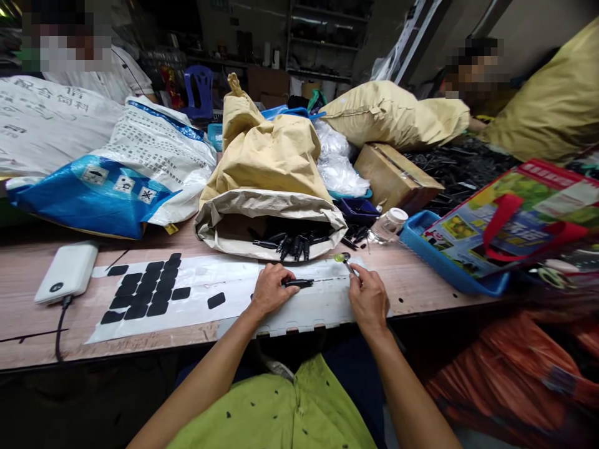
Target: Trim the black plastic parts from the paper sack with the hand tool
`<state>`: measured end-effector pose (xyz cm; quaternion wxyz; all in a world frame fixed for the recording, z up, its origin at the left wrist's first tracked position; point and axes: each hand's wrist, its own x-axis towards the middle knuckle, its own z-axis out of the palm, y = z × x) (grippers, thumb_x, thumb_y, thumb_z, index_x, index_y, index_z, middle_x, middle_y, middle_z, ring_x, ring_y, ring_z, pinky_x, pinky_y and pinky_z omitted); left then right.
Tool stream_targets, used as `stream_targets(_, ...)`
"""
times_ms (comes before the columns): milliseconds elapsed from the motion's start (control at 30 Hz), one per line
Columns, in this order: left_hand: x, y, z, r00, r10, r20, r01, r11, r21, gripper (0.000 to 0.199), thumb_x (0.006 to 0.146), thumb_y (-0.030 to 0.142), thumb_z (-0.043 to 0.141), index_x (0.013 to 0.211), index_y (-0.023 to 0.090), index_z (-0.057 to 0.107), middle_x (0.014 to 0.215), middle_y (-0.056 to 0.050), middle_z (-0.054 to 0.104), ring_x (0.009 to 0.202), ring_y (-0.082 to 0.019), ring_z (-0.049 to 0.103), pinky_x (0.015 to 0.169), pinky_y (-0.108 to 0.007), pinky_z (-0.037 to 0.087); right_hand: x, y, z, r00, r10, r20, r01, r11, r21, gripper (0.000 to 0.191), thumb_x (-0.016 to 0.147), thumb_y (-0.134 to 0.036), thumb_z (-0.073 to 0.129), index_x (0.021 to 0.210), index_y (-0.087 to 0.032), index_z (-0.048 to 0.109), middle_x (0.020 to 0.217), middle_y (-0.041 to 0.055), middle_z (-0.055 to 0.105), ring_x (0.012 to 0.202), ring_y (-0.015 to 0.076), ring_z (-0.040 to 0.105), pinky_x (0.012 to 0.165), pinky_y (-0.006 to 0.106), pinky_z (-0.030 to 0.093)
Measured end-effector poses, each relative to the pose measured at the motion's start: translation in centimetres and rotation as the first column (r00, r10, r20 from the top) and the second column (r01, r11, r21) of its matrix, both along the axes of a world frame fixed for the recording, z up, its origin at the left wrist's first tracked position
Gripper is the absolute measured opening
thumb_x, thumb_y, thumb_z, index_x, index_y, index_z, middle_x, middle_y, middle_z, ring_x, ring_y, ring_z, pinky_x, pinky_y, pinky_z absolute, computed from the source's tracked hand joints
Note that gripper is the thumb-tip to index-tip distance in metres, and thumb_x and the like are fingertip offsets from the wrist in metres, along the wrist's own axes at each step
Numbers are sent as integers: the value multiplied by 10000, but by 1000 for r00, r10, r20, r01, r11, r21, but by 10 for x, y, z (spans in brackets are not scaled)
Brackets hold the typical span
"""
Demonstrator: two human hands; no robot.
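Note:
My left hand (272, 288) rests on the white sheet with its fingers closed on a slim black plastic piece (299, 283), pointed toward the right. In my right hand (369, 298) is a small hammer (345, 257), gripped by its handle. One end of its head is yellow-green, the other dark. The hammer is apart from the black piece. Just beyond my hands, an open tan sack (271, 201) lies on its side, and several similar black pieces (297, 245) spill from its mouth. A white sheet (196, 271) lies under my left hand.
Black rounded squares (147, 287) lie in rows at left, beside a white power bank (68, 271) with a cable. A clear jar (389, 224), a cardboard box (397, 174) and a blue basket (453, 265) holding a colourful bag stand at right. Two people sit across the table.

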<state>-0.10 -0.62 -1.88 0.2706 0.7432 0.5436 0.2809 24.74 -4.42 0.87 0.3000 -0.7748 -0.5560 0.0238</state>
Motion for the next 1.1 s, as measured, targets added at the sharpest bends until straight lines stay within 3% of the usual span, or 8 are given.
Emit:
stream_targets(200,0,0,-1,1000,-9,2,9,999,41,121,776,285,815,868,234,758,828,-13,664,900,-221,529,817,-341,383,9,35,-13,978,-58,201,91,982,-162,341,965,-226,554,1259,-282,718,1048,79,639,934,205,523,759,314,310)
stream_targets(400,-1,0,-3,1000,-29,-12,30,998,49,134,805,327,801,886,231,756,835,-18,658,903,-225,522,810,-342,378,-5,45,-30,928,-36,371,76,993,-94,355,1009,-244,487,1318,-259,661,1075,100,608,965,221,506,764,329,299)
stream_targets(567,-2,-2,2,998,-59,-26,60,997,47,160,876,384,727,903,227,746,840,-35,660,918,-244,528,825,-362,374,-6,44,-32,916,-28,401,70,994,-89,349,1013,-239,475,1322,-255,635,1075,97,601,981,229,505,774,339,312)
stream_targets(667,-1,-21,19,990,-127,57,126,992,28,203,932,404,647,964,219,723,919,-44,676,944,-238,548,858,-360,389,-6,44,-30,918,-26,396,70,993,-98,345,1013,-241,476,1322,-254,628,1082,95,605,989,231,512,781,343,314)
stream_targets(733,0,-43,32,959,-227,168,242,968,-72,228,966,414,593,1021,220,699,949,-31,686,899,-205,576,817,-320,408,-6,44,-29,918,-25,395,70,993,-99,341,1013,-245,478,1321,-249,626,1087,95,607,997,233,515,782,344,313)
stream_targets(833,3,-81,42,884,-387,263,455,841,-293,234,963,441,593,1026,240,694,842,15,683,746,-156,580,673,-265,382,-6,44,-29,919,-24,394,70,992,-101,339,1019,-242,464,1318,-245,623,1086,94,609,1002,234,517,785,345,313)
stream_targets(933,5,-110,24,898,-404,174,438,780,-448,215,908,442,644,986,250,705,753,30,660,692,-154,566,616,-259,334,-7,44,-29,921,-24,390,69,992,-103,338,1023,-238,450,1314,-245,621,1090,94,609,998,233,517,788,345,315)
stream_targets(1100,3,-124,-42,958,-272,-93,155,760,-632,282,903,457,586,1035,238,706,987,-50,735,925,-250,668,760,-316,451,-7,43,-27,921,-19,389,65,992,-106,345,1016,-236,448,1315,-244,618,1087,97,606,991,235,512,792,349,324)
